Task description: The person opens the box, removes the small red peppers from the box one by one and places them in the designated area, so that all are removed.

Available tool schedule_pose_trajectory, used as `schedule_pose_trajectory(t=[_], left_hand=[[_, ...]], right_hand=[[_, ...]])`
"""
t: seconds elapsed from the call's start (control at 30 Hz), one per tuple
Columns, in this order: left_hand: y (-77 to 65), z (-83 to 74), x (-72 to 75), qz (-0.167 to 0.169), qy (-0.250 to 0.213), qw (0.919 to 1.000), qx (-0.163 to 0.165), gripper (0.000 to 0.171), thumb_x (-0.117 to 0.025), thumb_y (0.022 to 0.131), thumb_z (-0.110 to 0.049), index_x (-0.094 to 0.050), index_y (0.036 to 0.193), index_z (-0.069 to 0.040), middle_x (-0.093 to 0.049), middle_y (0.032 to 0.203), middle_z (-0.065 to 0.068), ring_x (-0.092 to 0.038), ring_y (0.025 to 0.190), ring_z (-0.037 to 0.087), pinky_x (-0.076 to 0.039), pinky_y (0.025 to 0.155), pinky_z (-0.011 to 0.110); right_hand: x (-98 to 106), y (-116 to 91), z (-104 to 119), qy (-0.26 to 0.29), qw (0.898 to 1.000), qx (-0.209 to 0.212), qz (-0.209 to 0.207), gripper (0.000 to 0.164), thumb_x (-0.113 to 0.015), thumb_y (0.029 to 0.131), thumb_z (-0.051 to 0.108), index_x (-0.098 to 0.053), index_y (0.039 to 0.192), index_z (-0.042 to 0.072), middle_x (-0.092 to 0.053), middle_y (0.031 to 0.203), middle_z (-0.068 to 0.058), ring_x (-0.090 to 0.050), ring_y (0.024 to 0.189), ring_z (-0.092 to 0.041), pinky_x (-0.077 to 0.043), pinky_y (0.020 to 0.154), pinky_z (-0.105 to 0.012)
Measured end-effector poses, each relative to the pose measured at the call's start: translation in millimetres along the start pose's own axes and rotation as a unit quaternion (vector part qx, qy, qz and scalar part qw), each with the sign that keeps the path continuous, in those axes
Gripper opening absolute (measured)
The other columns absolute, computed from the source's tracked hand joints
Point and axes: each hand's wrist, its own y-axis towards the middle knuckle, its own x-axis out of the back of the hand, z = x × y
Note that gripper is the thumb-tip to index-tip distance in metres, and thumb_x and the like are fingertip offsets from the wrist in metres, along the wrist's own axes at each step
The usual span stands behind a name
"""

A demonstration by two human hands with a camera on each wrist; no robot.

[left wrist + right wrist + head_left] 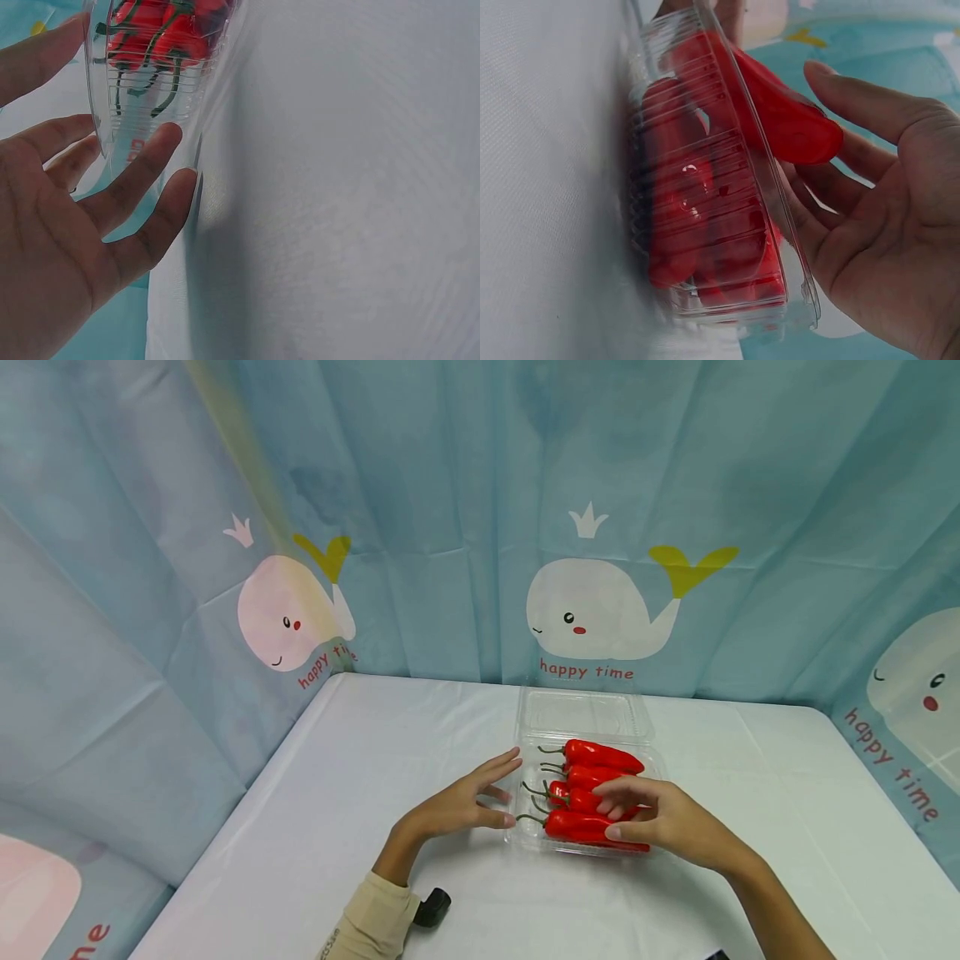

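Note:
Several glossy red peppers [577, 827] with thin green stems lie side by side in a clear plastic clamshell box [529, 841], stems to the left. My left hand [461, 802] is at the box's left side, fingers spread and fairly straight, fingertips right at its rim. Over the right ends of the peppers is my right hand [667, 822], fingers loosely bent. In the right wrist view, one pepper [799, 127] slants up past the box's rim; the thumb stands apart from it, while the other fingers pass partly hidden behind it.
The box's clear lid [585, 714] lies folded back toward the curtain [465, 527] with printed whales. A white cloth covers the table [360, 760]. A small black object [432, 907] is by the left sleeve, and another dark item [717, 955] shows at the bottom edge.

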Motion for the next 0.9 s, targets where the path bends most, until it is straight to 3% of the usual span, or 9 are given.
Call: schedule_pose_trajectory(t=[0.53, 0.9], left_hand=[[-0.5, -0.5, 1.0, 0.003, 0.001, 1.0, -0.006, 0.091, -0.076, 0.095, -0.027, -0.026, 0.17, -0.014, -0.013, 0.179, 0.001, -0.06, 0.136, 0.032, -0.054, 0.102, 0.032], [-0.9, -0.1, 1.3, 0.002, 0.003, 1.0, -0.004, 0.091, -0.076, 0.095, -0.029, -0.026, 0.17, -0.015, -0.014, 0.179, -0.002, -0.06, 0.136, 0.032, -0.054, 0.102, 0.032]], right_hand=[[3.1, -2.9, 4.0, -0.036, 0.999, -0.016, 0.0, 0.038, -0.079, 0.093, 0.017, -0.071, 0.13, 0.011, -0.071, 0.117, -0.008, -0.067, 0.105, -0.024, -0.06, 0.086, -0.028], [10.9, -6.9, 8.2, -0.028, 0.999, -0.042, 0.008, 0.046, -0.077, 0.092, 0.015, -0.068, 0.136, 0.009, -0.071, 0.123, -0.011, -0.068, 0.11, -0.029, -0.062, 0.083, -0.03]])
